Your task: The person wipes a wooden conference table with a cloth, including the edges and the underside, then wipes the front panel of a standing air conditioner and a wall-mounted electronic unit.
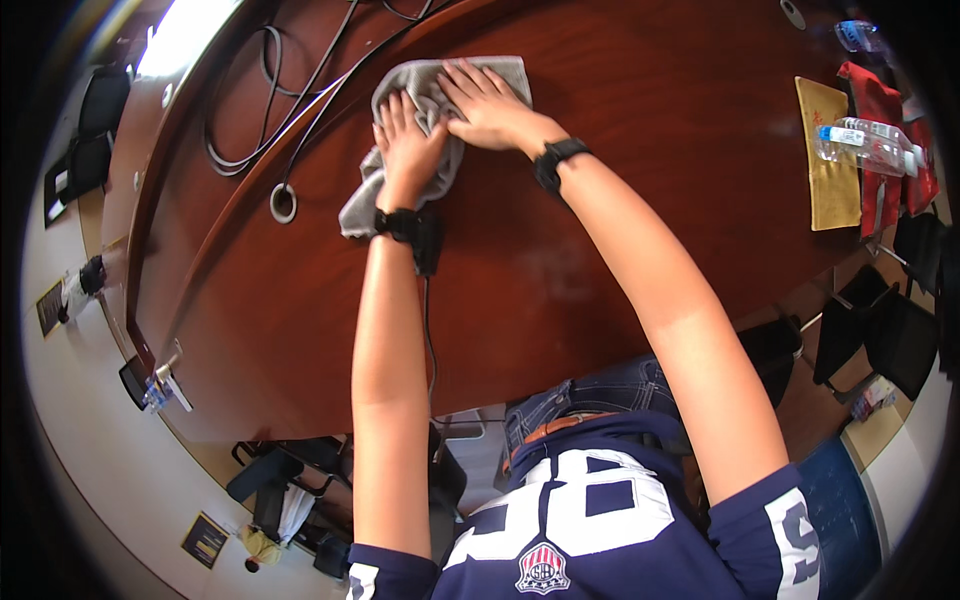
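A crumpled grey cloth lies on the glossy reddish-brown wooden table. My left hand rests flat on its left part, fingers pointing away from me. Beside it, my right hand presses on the far right part of the cloth with its fingers spread. Both palms face down, and the thumbs nearly meet over the folds. One corner of the cloth hangs out toward me beside my left wrist. Each wrist wears a black band. Under the left wrist is a black box-like device with a thin cable.
Black cables loop at the far left, one entering a round grommet. Right, plastic bottles lie across a yellow envelope and red items. Black chairs stand by the table. Two people appear at left, one seated.
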Tool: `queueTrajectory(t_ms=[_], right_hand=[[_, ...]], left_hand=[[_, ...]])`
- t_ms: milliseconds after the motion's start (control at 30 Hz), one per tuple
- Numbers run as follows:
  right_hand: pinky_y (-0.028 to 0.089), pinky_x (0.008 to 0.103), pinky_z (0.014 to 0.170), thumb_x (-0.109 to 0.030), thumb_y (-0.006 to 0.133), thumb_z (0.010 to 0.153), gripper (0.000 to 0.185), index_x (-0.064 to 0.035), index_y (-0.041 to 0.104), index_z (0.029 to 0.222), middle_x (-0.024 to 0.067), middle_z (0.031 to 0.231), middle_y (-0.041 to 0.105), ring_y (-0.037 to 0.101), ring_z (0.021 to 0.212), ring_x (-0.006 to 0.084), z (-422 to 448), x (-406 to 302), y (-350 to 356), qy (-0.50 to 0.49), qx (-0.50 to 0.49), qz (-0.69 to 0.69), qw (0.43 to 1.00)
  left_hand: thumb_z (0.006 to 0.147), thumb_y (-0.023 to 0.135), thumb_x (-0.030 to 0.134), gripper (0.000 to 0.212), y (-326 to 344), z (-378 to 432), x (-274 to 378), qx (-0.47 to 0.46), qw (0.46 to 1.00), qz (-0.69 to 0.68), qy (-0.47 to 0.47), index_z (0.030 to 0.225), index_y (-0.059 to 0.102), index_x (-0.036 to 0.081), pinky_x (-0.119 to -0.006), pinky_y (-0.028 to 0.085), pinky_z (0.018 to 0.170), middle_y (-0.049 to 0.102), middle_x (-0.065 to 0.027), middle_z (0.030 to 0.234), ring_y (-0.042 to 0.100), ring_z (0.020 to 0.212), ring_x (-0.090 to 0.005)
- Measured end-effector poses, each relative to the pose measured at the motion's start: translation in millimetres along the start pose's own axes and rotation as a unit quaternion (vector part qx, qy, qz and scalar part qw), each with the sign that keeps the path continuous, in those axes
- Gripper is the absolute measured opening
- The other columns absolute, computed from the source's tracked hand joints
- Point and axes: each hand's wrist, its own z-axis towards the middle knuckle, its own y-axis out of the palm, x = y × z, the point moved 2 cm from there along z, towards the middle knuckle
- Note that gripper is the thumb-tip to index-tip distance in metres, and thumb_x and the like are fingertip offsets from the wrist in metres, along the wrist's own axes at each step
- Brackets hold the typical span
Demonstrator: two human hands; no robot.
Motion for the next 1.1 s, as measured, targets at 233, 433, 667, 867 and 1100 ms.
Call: queueTrajectory(t_ms=[233,433,667,867,1100], right_hand=[[0.006,0.0395,0.106,-0.031,0.040,0.079,0.066,-0.0015,0.020,0.134,0.0144,0.142,0.009,0.004,0.132,0.0266,-132.1,-39.0,20.0,-0.027,-0.081,0.007,0.996],[0.007,0.0414,0.106,-0.029,0.049,0.072,0.071,0.0010,0.025,0.131,0.0174,0.140,0.015,0.008,0.132,0.0290,-250.5,-53.6,38.0,-0.120,-0.131,-0.001,0.984],[0.002,0.0399,0.107,-0.036,0.050,0.076,0.079,-0.0044,0.009,0.137,0.0130,0.143,0.000,-0.004,0.132,0.0272,-291.1,-79.1,39.5,-0.166,-0.338,-0.036,0.926],[-0.001,0.0379,0.106,-0.053,0.032,0.085,0.074,-0.0070,0.009,0.137,0.0099,0.144,-0.004,-0.007,0.132,0.0266,-270.6,-96.3,63.9,-0.089,-0.327,0.060,0.939],[-0.001,0.0382,0.106,-0.045,0.027,0.088,0.064,-0.0040,0.012,0.136,0.0123,0.143,0.000,-0.006,0.132,0.0276,-199.7,-114.1,77.4,-0.015,-0.216,0.111,0.970]], left_hand=[[0.077,0.048,0.047,0.077,16.2,-147.7,29.4,0.015,1.000,0.012,-0.009,0.131,0.023,-0.002,-0.044,0.007,0.105,0.021,-0.0182,0.138,0.014,0.130,-0.0307],[0.076,0.052,0.044,0.078,26.6,-270.1,61.7,-0.029,0.999,0.014,0.005,0.131,0.023,-0.003,-0.044,0.007,0.105,0.021,-0.0176,0.138,0.013,0.130,-0.0295],[0.076,0.055,0.040,0.073,9.2,-366.6,52.6,-0.075,0.997,-0.034,-0.003,0.131,0.027,0.002,-0.043,0.008,0.105,0.022,-0.0161,0.138,0.014,0.130,-0.0284],[0.078,0.052,0.037,0.069,8.8,-367.6,33.2,-0.062,0.997,-0.007,-0.047,0.132,0.027,0.003,-0.044,0.006,0.105,0.020,-0.0147,0.139,0.011,0.131,-0.0284],[0.080,0.045,0.036,0.069,10.3,-282.6,9.1,-0.033,0.997,0.023,-0.072,0.132,0.021,-0.002,-0.044,0.004,0.105,0.016,-0.0160,0.140,0.007,0.131,-0.0306]])
